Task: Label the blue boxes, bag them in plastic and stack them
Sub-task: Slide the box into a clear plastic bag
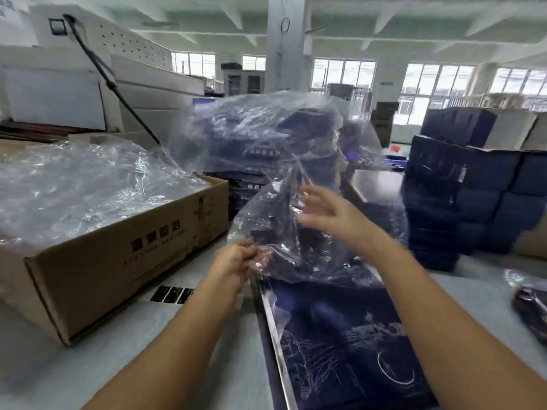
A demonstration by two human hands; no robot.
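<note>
Above the table (207,365), the left hand (236,258) pinched the lower edge of a clear plastic bag (260,134), held aloft; the right hand (321,210), fingers spread and loose, hovered at its side. Beneath lay a blue box (340,335), with stacked blue boxes (473,187) to the right.

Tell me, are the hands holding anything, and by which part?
The left hand pinches the clear plastic bag at its lower edge. The right hand is spread open beside the bag, gripping nothing.
</note>
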